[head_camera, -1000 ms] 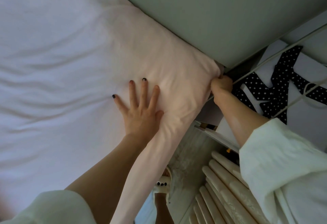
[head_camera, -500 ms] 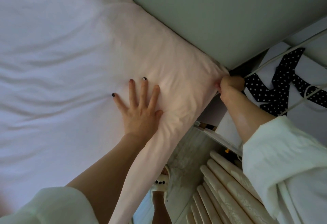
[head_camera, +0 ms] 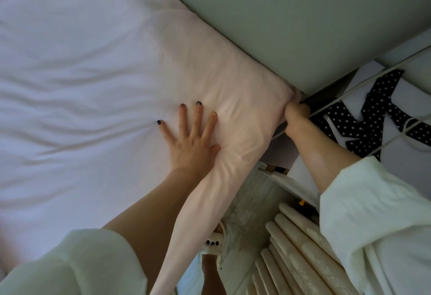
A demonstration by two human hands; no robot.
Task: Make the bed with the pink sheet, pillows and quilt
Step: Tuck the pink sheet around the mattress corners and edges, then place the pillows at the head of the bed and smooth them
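Soft pink sheet (head_camera: pixel 130 66) of matt cloth with wrinkles, smooth matt grey headboard (head_camera: pixel 291 21) beside it, fluffy white cloth sleeves (head_camera: pixel 377 220), black cloth with white dots (head_camera: pixel 363 117) near the headboard, shiny dark nails

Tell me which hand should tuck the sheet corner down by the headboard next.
Right. The right hand is already closed on the pale pink cotton sheet at the mattress corner, beside the grey padded headboard. The left hand lies flat and spread on the sheet, further in, probably better kept pinning it.

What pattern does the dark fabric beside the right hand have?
White polka dots on black fabric, seen best in the head view, just past the right hand.
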